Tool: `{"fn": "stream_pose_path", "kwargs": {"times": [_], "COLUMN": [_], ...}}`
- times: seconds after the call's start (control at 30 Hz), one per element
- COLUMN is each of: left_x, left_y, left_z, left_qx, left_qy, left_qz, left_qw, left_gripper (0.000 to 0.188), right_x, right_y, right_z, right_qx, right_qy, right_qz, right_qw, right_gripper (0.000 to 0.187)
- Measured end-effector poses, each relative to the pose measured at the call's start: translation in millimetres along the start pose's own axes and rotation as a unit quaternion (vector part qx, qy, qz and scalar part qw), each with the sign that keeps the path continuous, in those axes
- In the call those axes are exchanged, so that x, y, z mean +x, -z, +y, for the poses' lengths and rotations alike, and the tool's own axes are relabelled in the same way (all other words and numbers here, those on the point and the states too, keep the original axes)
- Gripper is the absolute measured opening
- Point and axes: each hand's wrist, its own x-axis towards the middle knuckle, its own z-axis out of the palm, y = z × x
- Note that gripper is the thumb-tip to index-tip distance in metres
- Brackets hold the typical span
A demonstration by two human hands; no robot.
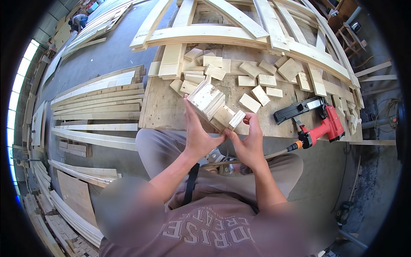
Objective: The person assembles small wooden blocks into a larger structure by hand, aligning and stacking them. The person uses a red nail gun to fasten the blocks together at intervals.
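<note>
Between my two hands, at the near edge of the workbench [154,109], is a stack of small wooden blocks [208,99]. My left hand [198,133] grips its left and lower side, thumb toward the middle. My right hand [248,143] closes on the right end, where a smaller block [236,120] sticks out. Both thumbs nearly meet under the stack. Several loose wooden blocks [258,95] lie scattered on the bench just beyond. To the right rests a red nail gun [326,125] with a black magazine, its hose running left past my right wrist.
Large wooden frames [205,34] are stacked across the bench's far side. Long boards [98,100] lie in piles on the floor to the left. A person [78,21] bends over near more lumber at the far left. My knees are spread below the bench edge.
</note>
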Motion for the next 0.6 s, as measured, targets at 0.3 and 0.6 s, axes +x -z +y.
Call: {"fn": "stream_pose_path", "kwargs": {"times": [0.3,0.6], "left_x": [-3.3,-4.1], "left_y": [0.3,-2.5], "left_z": [2.1,1.5], "left_qx": [0.025,0.023], "left_qy": [-0.036,-0.038], "left_qz": [-0.03,-0.018], "left_qw": [0.999,0.999], "left_gripper": [0.178,0.174], "right_x": [-1.4,-2.3], "right_y": [2.1,1.8], "right_z": [-1.5,-1.1], "right_qx": [-0.003,-0.01], "right_qy": [-0.005,0.0], "right_qz": [-0.05,-0.05], "right_qw": [0.999,0.999], "right_gripper": [0.055,0.056]}}
